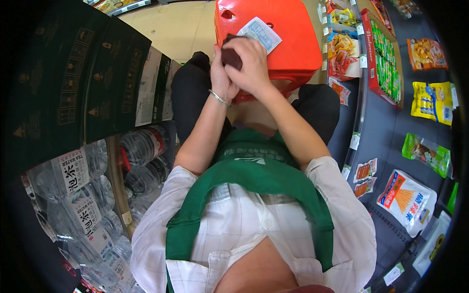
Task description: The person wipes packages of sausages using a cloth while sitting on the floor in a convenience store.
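Observation:
My left hand (221, 77), with a metal bangle at its wrist, is cupped beneath a dark brown object (232, 58). From above, my right hand (250, 60) closes over the same object. My fingers hide much of it, so its exact kind cannot be told. Both hands are over the near left part of a red plastic stool (296, 40). On the stool's seat, just beyond my right hand, lies a white and pale blue printed packet or slip (262, 33) that bears writing. Its near left corner is behind my fingers.
Dark green cartons (117, 80) stand at left above large clear water bottles (77, 172) on a shelf. Along the right runs a dark shelf (384, 143) with a red display box (373, 55) and several snack packets (408, 203). My knees flank the stool.

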Tool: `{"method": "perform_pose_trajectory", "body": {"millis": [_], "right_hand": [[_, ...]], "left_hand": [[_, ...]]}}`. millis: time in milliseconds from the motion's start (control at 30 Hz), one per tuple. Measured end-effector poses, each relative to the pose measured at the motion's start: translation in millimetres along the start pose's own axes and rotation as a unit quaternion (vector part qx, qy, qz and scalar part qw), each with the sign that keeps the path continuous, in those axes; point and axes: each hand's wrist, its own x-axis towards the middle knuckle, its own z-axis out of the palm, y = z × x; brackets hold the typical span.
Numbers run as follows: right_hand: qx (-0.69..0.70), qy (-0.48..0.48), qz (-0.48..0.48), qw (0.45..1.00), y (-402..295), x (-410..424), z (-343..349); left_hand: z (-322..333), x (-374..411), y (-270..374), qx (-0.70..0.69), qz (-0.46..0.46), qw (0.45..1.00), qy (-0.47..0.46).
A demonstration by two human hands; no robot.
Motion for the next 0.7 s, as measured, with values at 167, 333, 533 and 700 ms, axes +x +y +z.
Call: {"method": "perform_pose_trajectory", "body": {"millis": [167, 333, 533, 700], "right_hand": [[0.306, -0.071, 0.162, 0.935, -3, -41, -39], [0.439, -0.154, 0.319, 0.826, 1, -61, -88], [0.446, -0.113, 0.321, 0.828, 10, -61, -112], [0.430, -0.063, 0.317, 0.843, 7, -58, -120]], "left_hand": [[-8, -5, -1, 0.011, -0.053, 0.998, -0.040], [1, -14, -4, -0.043, 0.048, 0.987, -0.145], [19, -26, 2, -0.029, 0.112, 0.978, -0.172], [26, -32, 8, -0.024, 0.141, 0.971, -0.191]]}}
